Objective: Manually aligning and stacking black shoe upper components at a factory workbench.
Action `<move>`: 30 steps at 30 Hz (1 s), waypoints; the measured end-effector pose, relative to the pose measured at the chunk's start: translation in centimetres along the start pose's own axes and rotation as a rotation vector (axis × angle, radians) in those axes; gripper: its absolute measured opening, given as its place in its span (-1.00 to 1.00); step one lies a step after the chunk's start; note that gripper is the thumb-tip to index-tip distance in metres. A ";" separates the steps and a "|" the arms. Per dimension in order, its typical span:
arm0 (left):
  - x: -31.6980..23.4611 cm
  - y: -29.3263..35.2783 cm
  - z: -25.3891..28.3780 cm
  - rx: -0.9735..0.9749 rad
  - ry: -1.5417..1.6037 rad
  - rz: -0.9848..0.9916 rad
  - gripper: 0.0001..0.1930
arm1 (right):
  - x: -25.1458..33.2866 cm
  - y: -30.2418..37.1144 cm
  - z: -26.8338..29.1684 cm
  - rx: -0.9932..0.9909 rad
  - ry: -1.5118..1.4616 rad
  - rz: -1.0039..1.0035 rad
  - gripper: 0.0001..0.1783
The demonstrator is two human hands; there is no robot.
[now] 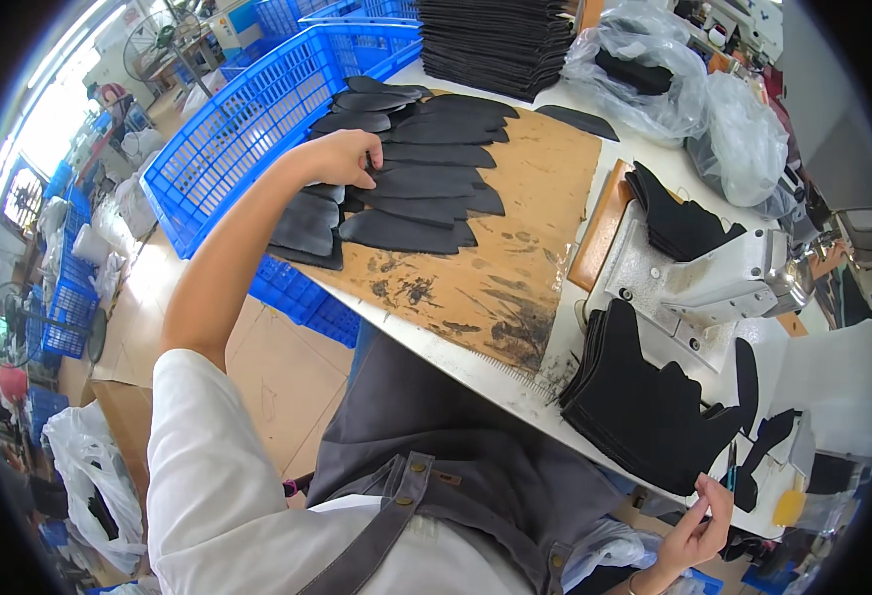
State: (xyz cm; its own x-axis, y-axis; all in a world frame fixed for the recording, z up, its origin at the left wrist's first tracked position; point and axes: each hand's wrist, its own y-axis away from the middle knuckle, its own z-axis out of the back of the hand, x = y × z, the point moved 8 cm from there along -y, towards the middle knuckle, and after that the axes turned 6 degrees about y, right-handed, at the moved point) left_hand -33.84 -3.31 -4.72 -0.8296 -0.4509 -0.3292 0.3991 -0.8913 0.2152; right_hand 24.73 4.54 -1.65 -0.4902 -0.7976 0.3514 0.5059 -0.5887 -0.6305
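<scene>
Our left hand (342, 159) reaches far out to the left and rests, fingers curled down, on the near-left end of a fanned row of black cut pieces (421, 183). The pieces overlap like shingles on a stained brown board (515, 268), each tip left showing — a layout that seems meant to let one piece be picked off at a time. The hand presses on them rather than closing around any one.

Our right hand (702, 526) sits low at the near right edge of the white table (456, 362), thumb and fingertips pinched together near the corner of a thick stack of black shaped panels (644, 407); whether it actually grips the bottom panel we cannot tell. That stack lies just beside the white sewing machine (714, 283), within short reach of it.

A second, smaller black stack (684, 223) rests on the far side of the machine. Further off stand a tall pile of dark sheets (496, 45) and clear plastic bags (654, 79). A blue crate (248, 129) crowds the board's left side — our outstretched forearm passes right over its rim.
</scene>
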 end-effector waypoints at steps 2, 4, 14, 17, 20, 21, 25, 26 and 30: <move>0.0 -0.3 -0.1 0.037 0.006 0.017 -0.65 | 0.0 0.2 0.1 -0.002 0.000 -0.003 -0.80; 0.1 -0.6 -0.1 0.073 0.012 0.034 -0.67 | -0.1 0.5 0.2 -0.008 0.000 -0.009 -0.80; -0.9 0.3 1.3 0.003 0.179 0.024 -0.79 | -0.3 0.8 0.4 -0.018 0.031 0.002 -0.80; -1.4 1.7 1.6 0.012 0.052 -0.031 -0.74 | -0.4 0.8 0.3 -0.012 0.016 -0.018 -0.80; -2.9 3.3 0.4 0.045 -0.174 -0.138 -0.65 | -0.4 0.9 0.3 -0.016 0.019 -0.014 -0.80; -3.6 3.7 0.2 0.008 -0.220 -0.176 -0.60 | -0.4 0.9 0.3 -0.016 0.019 -0.016 -0.80; -5.3 4.7 -0.6 -0.176 -0.376 -0.328 -0.68 | -0.2 0.8 0.2 -0.008 -0.008 -0.024 -0.79; -5.0 4.7 -0.7 -0.176 -0.375 -0.326 -0.68 | -0.3 0.8 0.2 -0.003 -0.019 -0.030 -0.79; -5.4 5.4 -0.8 -0.268 -0.404 -0.473 -0.85 | 0.2 0.2 0.2 0.010 -0.020 -0.014 -0.76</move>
State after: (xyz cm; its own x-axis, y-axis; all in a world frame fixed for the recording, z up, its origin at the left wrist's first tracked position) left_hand -26.92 -5.69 -2.48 -0.9988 -0.0031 0.0491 -0.0028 -0.9928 -0.1199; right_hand 24.81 4.24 -1.57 -0.4830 -0.7919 0.3736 0.5067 -0.6008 -0.6184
